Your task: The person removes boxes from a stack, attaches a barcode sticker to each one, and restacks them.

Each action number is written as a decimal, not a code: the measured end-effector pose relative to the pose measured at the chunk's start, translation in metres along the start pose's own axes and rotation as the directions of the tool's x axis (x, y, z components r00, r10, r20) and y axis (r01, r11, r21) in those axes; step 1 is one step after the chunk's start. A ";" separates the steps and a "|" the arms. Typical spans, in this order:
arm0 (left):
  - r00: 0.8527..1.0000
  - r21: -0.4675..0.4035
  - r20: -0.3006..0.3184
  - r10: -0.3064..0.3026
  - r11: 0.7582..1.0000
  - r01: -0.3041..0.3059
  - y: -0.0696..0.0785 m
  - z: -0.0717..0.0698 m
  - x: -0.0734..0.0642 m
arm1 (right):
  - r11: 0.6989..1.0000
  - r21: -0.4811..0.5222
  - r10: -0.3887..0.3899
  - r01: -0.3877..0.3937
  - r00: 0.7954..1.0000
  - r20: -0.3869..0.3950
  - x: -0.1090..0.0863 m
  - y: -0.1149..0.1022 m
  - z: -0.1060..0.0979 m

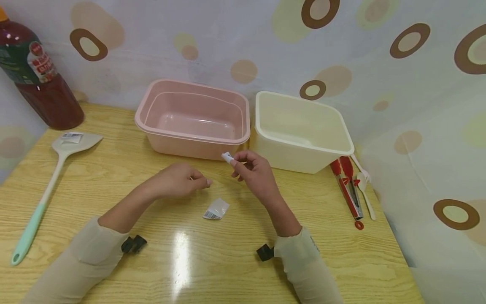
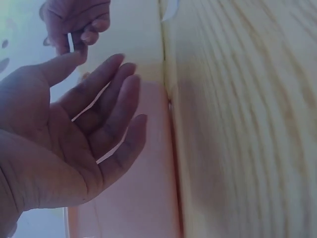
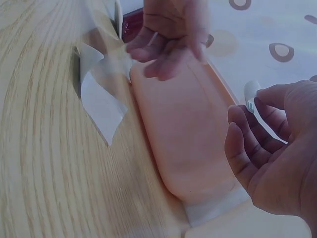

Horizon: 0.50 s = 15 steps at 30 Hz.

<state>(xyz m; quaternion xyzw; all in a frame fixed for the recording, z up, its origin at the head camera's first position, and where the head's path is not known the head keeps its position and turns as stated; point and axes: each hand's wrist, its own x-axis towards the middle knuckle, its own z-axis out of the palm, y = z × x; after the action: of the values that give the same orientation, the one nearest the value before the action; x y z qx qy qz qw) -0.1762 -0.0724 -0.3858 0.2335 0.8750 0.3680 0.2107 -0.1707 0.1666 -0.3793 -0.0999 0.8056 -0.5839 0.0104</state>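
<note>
In the head view my right hand (image 1: 256,175) pinches a small curled white label (image 1: 228,157) between thumb and fingertips, just in front of the pink tub (image 1: 190,145). Dark printed marks show on the label (image 3: 250,101) in the right wrist view. My left hand (image 1: 176,180) is over the table to the left, its fingers loosely bent and nothing between them in the left wrist view. On the table between the hands and nearer me lies a clear-and-white sticker (image 1: 217,208) with a barcode, its edges curling up.
A cream tub (image 1: 296,154) stands right of the pink one. Red-handled tongs (image 1: 347,190), a small spoon (image 1: 365,192) and a fork (image 1: 360,168) lie at the right. Leftward are a long-handled turner (image 1: 49,181) with a label scrap (image 1: 72,137) on its blade, and a big bottle (image 1: 49,97).
</note>
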 end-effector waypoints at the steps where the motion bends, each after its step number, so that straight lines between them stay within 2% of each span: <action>1: 0.999 -0.016 -0.035 0.007 1.000 -0.007 0.001 -0.001 0.000 | 1.000 -0.002 0.001 -0.001 1.000 0.001 0.000 0.000 0.000; 3: 0.996 -0.057 -0.090 0.020 0.998 -0.025 0.004 -0.003 -0.001 | 1.000 -0.004 0.005 -0.005 1.000 0.001 -0.001 0.000 0.001; 6: 0.990 -0.113 -0.137 0.030 0.993 -0.045 0.008 -0.003 -0.001 | 1.000 -0.009 0.010 -0.010 1.000 -0.002 -0.001 0.000 0.003; 9: 0.988 -0.147 -0.155 0.010 0.989 -0.034 0.012 -0.003 -0.002 | 1.000 -0.009 0.011 -0.012 1.000 -0.006 -0.001 0.001 0.005; 15: 0.986 -0.148 -0.165 0.003 0.989 -0.028 0.013 -0.001 0.000 | 1.000 -0.026 -0.007 0.007 1.000 -0.011 -0.003 0.002 0.011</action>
<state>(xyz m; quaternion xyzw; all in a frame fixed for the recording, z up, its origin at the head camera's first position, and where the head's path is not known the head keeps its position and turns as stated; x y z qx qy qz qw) -0.1731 -0.0653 -0.3758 0.1928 0.8574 0.4522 0.1521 -0.1664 0.1576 -0.3852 -0.0998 0.8128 -0.5739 0.0026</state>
